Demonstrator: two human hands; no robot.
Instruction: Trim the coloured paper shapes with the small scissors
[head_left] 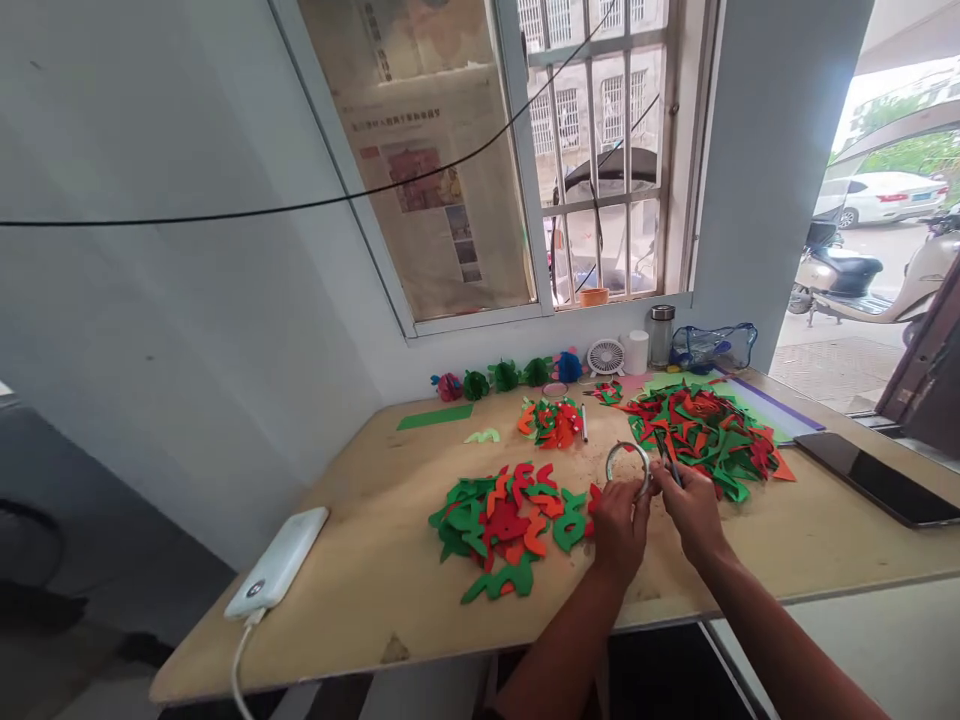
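Cut shapes (504, 522): green, red, orange. Scrap heap (709, 430): red, green, orange. Ring (628, 446): silvery. Tabletop (375, 560): tan.

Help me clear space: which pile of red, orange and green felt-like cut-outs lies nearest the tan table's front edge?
The pile immediately left of the bare left hand; the other piles sit farther back.

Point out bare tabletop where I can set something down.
Free: tabletop between the white power bank and left cutout pile, and between the black phone and front edge. Crowded: around the left hand, right hand and right cutout pile.
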